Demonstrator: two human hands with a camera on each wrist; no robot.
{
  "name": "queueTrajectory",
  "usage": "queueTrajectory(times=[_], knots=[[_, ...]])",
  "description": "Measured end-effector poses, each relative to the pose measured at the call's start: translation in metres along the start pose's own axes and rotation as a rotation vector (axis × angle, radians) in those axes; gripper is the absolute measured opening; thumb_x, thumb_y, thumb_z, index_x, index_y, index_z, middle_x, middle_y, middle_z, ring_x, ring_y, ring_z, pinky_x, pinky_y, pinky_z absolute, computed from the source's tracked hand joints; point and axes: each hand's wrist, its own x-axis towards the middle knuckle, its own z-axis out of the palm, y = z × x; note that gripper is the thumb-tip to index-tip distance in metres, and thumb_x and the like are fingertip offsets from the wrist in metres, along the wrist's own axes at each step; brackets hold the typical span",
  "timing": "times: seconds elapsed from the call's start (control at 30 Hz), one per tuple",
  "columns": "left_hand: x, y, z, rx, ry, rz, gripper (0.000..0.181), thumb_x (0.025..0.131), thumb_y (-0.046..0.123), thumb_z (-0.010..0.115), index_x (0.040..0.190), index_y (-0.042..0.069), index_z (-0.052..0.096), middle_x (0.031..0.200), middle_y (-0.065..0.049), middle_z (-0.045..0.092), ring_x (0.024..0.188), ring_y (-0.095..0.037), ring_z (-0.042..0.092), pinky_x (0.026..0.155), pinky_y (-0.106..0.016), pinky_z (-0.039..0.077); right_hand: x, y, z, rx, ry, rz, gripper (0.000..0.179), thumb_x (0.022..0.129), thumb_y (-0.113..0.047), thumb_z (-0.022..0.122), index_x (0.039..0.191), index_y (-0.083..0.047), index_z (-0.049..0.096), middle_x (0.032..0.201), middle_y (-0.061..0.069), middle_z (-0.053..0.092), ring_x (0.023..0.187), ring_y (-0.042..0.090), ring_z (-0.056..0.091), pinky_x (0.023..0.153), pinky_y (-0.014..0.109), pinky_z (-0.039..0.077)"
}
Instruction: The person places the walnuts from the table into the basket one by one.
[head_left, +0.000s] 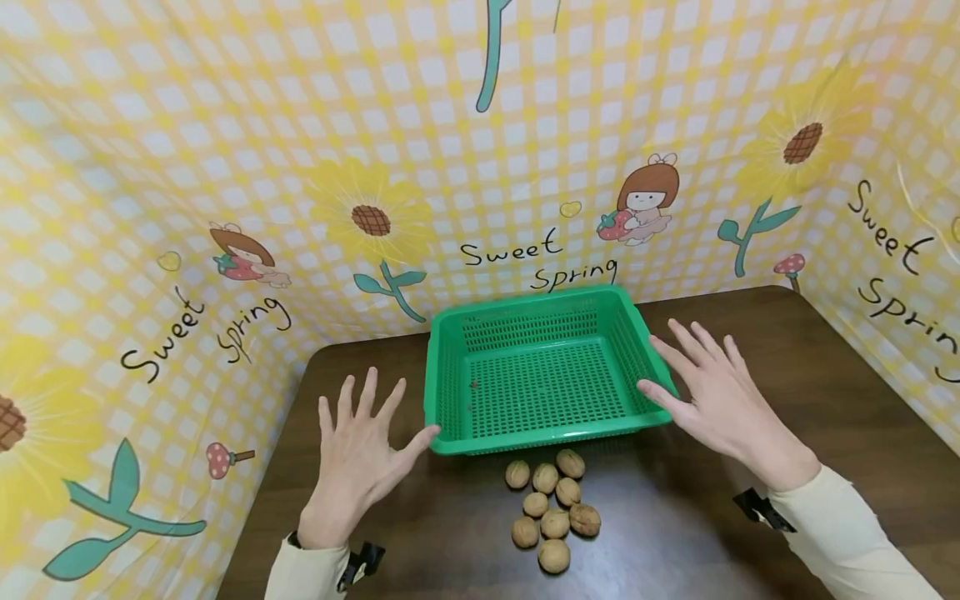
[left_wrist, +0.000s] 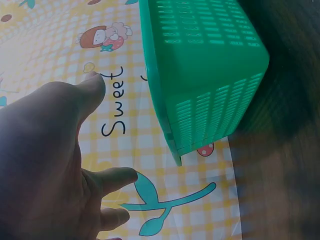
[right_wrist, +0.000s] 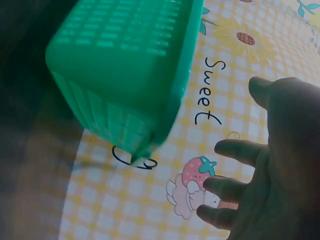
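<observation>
A green plastic basket (head_left: pixel 551 433) with slotted walls stands on the table, nothing but a few tiny specks inside. Several walnuts (head_left: pixel 555 523) lie in a loose cluster in front of it. To the basket's left, my left hand (head_left: pixel 358 450) is spread with straight fingers, its thumb near the front left corner. My right hand (head_left: pixel 720 400) is spread likewise on the right side, thumb and index close to the rim. Both wrist views show a gap between the hand and the basket wall (left_wrist: pixel 215 115). Neither hand holds anything.
The dark wooden table (head_left: pixel 442 533) reaches back to a yellow checked cloth (head_left: pixel 480 183) printed with flowers and lettering. That cloth hangs behind the basket and along both sides.
</observation>
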Motion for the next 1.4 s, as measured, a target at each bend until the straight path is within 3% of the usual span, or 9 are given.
queueTrajectory(times=[0.3,0.57,0.7,0.8,0.97,1.03,1.1,1.27,1.4], knots=[[-0.008,0.004,0.009,-0.027,0.000,0.010,0.091,0.095,0.079,0.056,0.167,0.025,0.040,0.177,-0.018,0.022,0.162,-0.048,0.015,0.126,-0.076,0.004,-0.008,0.001,0.033,0.156,0.027,-0.057,0.063,0.102,-0.044,0.072,0.156,-0.014,0.056,0.167,0.015,0.044,0.153,0.043,0.040,0.114,0.072,0.040],[-0.015,0.014,0.015,-0.045,0.033,0.074,0.086,0.096,0.075,0.060,0.165,0.025,0.044,0.177,-0.015,0.024,0.161,-0.046,0.024,0.126,-0.075,0.016,-0.007,0.006,0.058,0.134,0.169,-0.186,0.040,0.093,-0.028,0.083,0.129,-0.011,0.078,0.151,0.013,0.063,0.142,0.041,0.054,0.113,0.067,0.043],[-0.019,0.024,0.023,-0.109,0.083,0.154,0.080,0.096,0.067,0.068,0.159,0.021,0.053,0.171,-0.017,0.037,0.154,-0.045,0.039,0.120,-0.073,0.033,-0.005,0.008,0.065,0.102,0.239,-0.250,0.026,0.090,-0.022,0.085,0.113,-0.010,0.083,0.137,0.012,0.072,0.131,0.036,0.064,0.118,0.063,0.040],[-0.023,0.036,0.028,-0.174,0.133,0.233,0.068,0.095,0.057,0.075,0.151,0.020,0.062,0.159,-0.013,0.054,0.142,-0.038,0.055,0.110,-0.063,0.050,-0.003,0.009,0.068,0.095,0.268,-0.283,0.015,0.089,-0.019,0.084,0.102,-0.012,0.085,0.119,0.007,0.080,0.115,0.030,0.072,0.116,0.065,0.039],[-0.031,0.058,0.038,-0.293,0.205,0.453,0.042,0.095,0.038,0.083,0.132,0.020,0.074,0.126,0.002,0.073,0.115,-0.016,0.070,0.092,-0.039,0.062,-0.002,0.009,0.069,0.085,0.259,-0.306,0.005,0.092,-0.019,0.080,0.091,-0.018,0.085,0.096,-0.004,0.081,0.099,0.022,0.073,0.113,0.068,0.039],[-0.033,0.067,0.042,-0.339,0.164,0.529,0.034,0.097,0.034,0.081,0.128,0.021,0.076,0.120,0.005,0.074,0.110,-0.011,0.071,0.089,-0.033,0.062,-0.001,0.009,0.069,0.080,0.256,-0.305,0.005,0.092,-0.019,0.080,0.090,-0.018,0.085,0.092,-0.006,0.080,0.098,0.022,0.072,0.113,0.069,0.039],[-0.035,0.075,0.048,-0.362,0.078,0.561,0.030,0.100,0.031,0.078,0.128,0.021,0.076,0.121,0.006,0.074,0.110,-0.010,0.071,0.090,-0.032,0.062,-0.001,0.009,0.068,0.077,0.252,-0.301,0.005,0.092,-0.019,0.080,0.089,-0.018,0.085,0.090,-0.005,0.079,0.097,0.022,0.071,0.114,0.069,0.039],[-0.032,0.085,0.067,-0.281,-0.152,0.510,0.032,0.107,0.028,0.066,0.139,0.021,0.071,0.140,0.003,0.068,0.127,-0.018,0.066,0.102,-0.039,0.059,0.000,0.009,0.067,0.068,0.234,-0.293,0.007,0.092,-0.019,0.080,0.087,-0.017,0.084,0.086,-0.005,0.079,0.097,0.022,0.070,0.114,0.069,0.039],[-0.027,0.085,0.087,-0.198,-0.229,0.462,0.038,0.107,0.023,0.066,0.145,0.024,0.066,0.149,-0.003,0.063,0.135,-0.025,0.063,0.105,-0.045,0.058,-0.001,0.008,0.067,0.069,0.215,-0.295,0.009,0.093,-0.020,0.079,0.087,-0.017,0.084,0.086,-0.006,0.078,0.098,0.023,0.070,0.115,0.070,0.038]])
